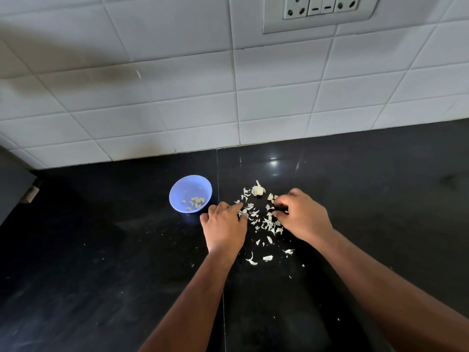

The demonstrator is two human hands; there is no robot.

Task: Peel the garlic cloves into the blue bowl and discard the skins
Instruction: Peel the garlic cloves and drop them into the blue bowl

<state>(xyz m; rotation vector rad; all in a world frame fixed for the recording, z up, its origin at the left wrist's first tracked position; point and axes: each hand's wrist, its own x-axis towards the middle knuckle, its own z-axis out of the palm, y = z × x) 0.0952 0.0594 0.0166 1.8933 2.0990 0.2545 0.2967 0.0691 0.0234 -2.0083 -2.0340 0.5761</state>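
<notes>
A small blue bowl stands on the black counter and holds several peeled garlic cloves. To its right lies a scatter of white garlic skins, with the remaining piece of the garlic bulb at the far end. My left hand lies at the left edge of the skins, its curled fingers on some of them. My right hand is at the right edge, fingers curled onto skins near a loose clove. What each hand holds is hidden by its fingers.
The black counter meets a white tiled wall at the back, with a switch and socket plate high up. More skin bits lie nearer to me. A dark object edge sits at far left.
</notes>
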